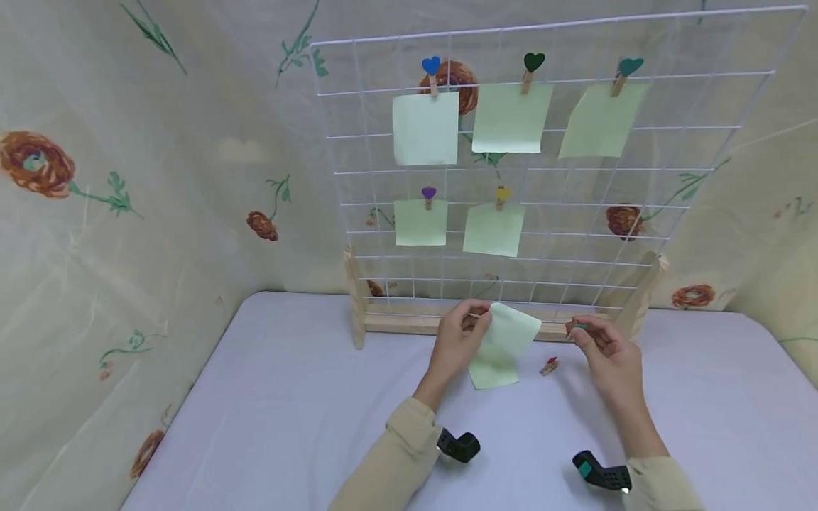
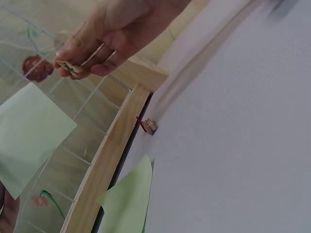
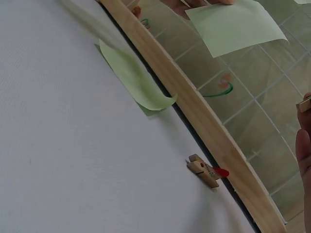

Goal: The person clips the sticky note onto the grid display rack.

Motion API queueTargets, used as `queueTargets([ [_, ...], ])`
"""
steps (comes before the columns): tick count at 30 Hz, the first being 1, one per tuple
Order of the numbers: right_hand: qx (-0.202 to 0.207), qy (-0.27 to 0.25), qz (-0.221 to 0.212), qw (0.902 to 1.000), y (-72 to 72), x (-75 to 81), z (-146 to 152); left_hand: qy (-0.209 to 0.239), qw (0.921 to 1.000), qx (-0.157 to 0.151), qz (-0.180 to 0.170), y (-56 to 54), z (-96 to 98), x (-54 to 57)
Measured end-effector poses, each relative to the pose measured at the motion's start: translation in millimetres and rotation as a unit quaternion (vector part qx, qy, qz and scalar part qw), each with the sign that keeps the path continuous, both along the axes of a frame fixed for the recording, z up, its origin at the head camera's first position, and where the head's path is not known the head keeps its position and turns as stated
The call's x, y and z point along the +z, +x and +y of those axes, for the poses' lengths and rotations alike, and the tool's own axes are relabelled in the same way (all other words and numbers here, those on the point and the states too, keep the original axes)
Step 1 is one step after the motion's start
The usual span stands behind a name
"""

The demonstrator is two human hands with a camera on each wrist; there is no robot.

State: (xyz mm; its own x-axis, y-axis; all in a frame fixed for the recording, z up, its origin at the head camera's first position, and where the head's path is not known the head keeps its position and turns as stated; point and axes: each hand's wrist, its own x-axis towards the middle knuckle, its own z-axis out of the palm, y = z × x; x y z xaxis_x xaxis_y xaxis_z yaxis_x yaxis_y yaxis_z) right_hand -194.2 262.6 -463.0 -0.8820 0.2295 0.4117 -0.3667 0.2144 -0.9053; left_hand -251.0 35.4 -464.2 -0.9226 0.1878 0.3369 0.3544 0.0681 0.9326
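Observation:
My left hand point(image 1: 456, 339) pinches a pale green paper note point(image 1: 516, 328) by its left edge, in front of the grid's lower part. Another green note point(image 1: 493, 375) lies on the table under it, one end curling up in the right wrist view. To the right, my right hand point(image 1: 610, 358) holds a small wooden clothespin point(image 2: 69, 68) between thumb and fingertips, with a bit of green showing in the head view. Between the hands, a wooden clothespin with a red top point(image 3: 204, 171) lies on the table by the stand's base.
A white wire grid point(image 1: 383, 172) stands in a wooden base point(image 1: 399, 324) at the table's back. Several green notes point(image 1: 425, 131) hang on it in two rows, each under a clothespin with a coloured heart point(image 1: 534, 62). A white cloth point(image 1: 287, 397) covers the table; flowered fabric point(image 1: 211, 177) hangs behind.

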Motion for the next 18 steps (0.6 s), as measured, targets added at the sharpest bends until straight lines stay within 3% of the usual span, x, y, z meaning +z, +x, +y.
queueTargets([
  [6,-0.006,0.017,-0.016,0.9997,-2.5,10.7,2.4,0.004,1.0,0.007,0.004,-0.8,8.8,4.1],
  [12,-0.049,0.072,-0.028,0.9958,-6.8,25.6,6.5,-0.001,0.9997,0.016,0.016,0.3,16.5,9.6],
  [13,-0.055,0.081,-0.029,0.9947,-7.8,28.2,7.6,-0.005,0.9997,0.017,0.016,2.9,17.1,14.7],
  [18,-0.075,0.12,-0.028,0.9895,-12.2,40.6,11.2,-0.02,0.9987,0.014,0.044,2.7,21.6,20.6],
])
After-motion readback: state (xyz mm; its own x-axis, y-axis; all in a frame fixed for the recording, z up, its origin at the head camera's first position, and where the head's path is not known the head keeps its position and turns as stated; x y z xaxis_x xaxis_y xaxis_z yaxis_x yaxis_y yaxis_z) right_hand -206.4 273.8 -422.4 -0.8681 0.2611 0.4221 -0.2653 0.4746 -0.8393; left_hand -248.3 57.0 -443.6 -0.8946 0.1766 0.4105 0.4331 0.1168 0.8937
